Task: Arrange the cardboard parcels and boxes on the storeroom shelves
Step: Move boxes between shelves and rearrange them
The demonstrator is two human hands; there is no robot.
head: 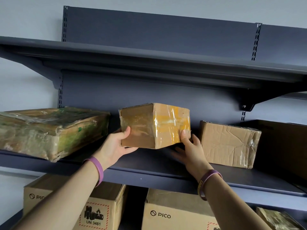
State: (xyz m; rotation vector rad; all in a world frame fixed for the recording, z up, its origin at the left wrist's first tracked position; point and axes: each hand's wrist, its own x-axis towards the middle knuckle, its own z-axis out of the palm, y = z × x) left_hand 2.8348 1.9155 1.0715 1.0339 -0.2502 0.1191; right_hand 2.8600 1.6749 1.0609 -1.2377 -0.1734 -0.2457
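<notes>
1. The small taped box (154, 125) is held up over the middle shelf (149, 171), one corner turned toward the near side. It sits in the gap between the flat battered parcel (49, 130) on the left and the crumpled box (229, 143) on the right. I cannot tell whether its far edge already touches the shelf.
2. The left grip (114, 146) is clamped on the box's lower left corner, with the thumb on the near face and the fingers underneath. The right grip (191, 150) is clamped on the lower right, with the thumb pressed on the shiny tape and the fingers curled below.
3. Slipping looks like the main risk. The tape is glossy and both holds are low on the box, so a loosened thumb could let it tip back toward the person.
4. The box is turned at an angle to the shelf. Pushed in like this, a corner would likely bump the crumpled box and shove it further right, or catch on the flat parcel.
5. That flat parcel overhangs the near edge of the shelf, so a knock from the left forearm might drag it off onto the printed cartons (174, 213) below.
6. Fingers underneath could get pinched if the box is set down before they are drawn out.
</notes>
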